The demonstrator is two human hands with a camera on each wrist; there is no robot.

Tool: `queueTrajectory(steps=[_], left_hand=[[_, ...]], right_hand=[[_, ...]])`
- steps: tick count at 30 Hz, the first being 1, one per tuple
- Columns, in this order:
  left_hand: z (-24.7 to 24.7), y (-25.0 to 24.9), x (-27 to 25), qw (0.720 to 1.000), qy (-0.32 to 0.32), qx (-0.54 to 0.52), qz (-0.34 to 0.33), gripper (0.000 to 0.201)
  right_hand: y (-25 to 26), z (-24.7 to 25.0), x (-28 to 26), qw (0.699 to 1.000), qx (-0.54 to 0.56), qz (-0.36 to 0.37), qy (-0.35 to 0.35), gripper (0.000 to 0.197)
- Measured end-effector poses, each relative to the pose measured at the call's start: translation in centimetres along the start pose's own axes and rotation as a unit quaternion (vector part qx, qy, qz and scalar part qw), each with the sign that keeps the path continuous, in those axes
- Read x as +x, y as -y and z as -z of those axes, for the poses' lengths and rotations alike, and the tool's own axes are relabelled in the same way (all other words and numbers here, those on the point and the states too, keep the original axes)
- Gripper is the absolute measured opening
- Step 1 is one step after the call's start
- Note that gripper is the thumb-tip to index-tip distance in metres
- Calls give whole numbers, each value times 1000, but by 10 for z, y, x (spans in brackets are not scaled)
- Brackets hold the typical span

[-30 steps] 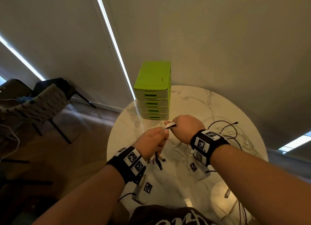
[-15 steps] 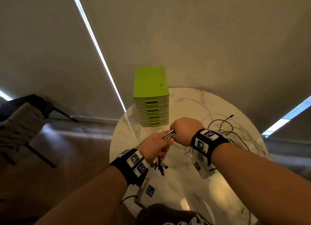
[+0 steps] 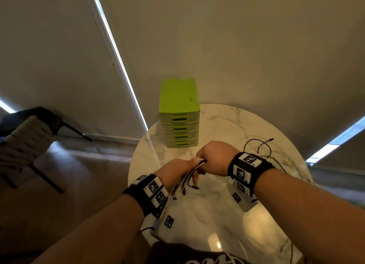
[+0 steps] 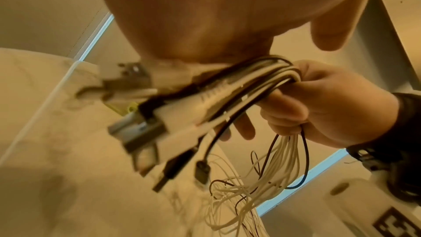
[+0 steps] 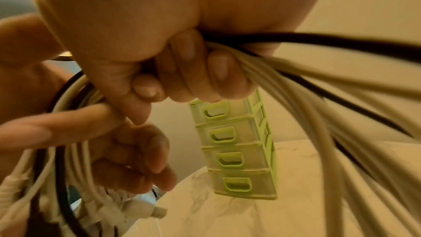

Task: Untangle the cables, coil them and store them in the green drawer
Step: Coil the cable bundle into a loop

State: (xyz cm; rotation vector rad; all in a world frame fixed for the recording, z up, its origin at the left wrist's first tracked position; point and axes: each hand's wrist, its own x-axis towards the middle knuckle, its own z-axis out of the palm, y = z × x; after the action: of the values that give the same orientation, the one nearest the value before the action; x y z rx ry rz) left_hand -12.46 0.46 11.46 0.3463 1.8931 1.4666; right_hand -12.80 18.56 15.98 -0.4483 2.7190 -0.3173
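Head view shows both forearms reaching forward over the round marble counter (image 3: 227, 125), wrists banded with black-and-white markers, and the two hands meeting knuckle to knuckle above its middle. Left hand (image 3: 177, 172) has its grip clenched round a bundle of cables (image 3: 200, 163), thumb laid on top, with black plug ends (image 3: 189, 188) dangling just below and toward the person. Right hand (image 3: 215, 159) is turned back-up, its grip closed on the same bundle immediately to the right of the left one. From the left wrist, the cables (image 4: 262, 82), white and black together, loop over the right hand's curled fingers (image 4: 289, 107), while several USB plugs (image 4: 145, 129) stick out beneath the left palm and thin white strands (image 4: 262, 186) hang down under the right grip. From the right wrist, the fingertips (image 5: 218, 71) are folded tightly onto the strands, which fan out to the right, blurred. Beyond both grips, near the far-left edge of the counter, stands the green drawer unit (image 3: 178, 115), four drawers all pushed in. Right of the right wrist, loose black and white cable (image 3: 264, 145) lies sprawled on the marble.
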Motion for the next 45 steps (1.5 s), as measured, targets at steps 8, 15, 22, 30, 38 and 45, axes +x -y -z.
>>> queueTrajectory(steps=[8,15,22,30,38,45], left_hand=[[-40,1,4,985,30,-163,-52,37],[-37,-17,2,979,39,-200,-27,36],[2,-25,3,944,-48,-320,-64,41],[-2,-21,4,915,-76,-394,-47,28],[-4,-13,7,923,-66,-377,-35,36],[-28,-19,4,944,-113,-309,-14,41]], right_hand=[[-26,22,-21,997,4,17,-80,27],[-58,5,-25,971,177,3,-158,16],[-80,-37,-34,837,546,-15,-29,34],[-54,-42,-24,860,499,-60,-94,49],[-16,-47,-25,912,407,-7,-40,53],[-8,-40,-29,899,435,31,-31,50]])
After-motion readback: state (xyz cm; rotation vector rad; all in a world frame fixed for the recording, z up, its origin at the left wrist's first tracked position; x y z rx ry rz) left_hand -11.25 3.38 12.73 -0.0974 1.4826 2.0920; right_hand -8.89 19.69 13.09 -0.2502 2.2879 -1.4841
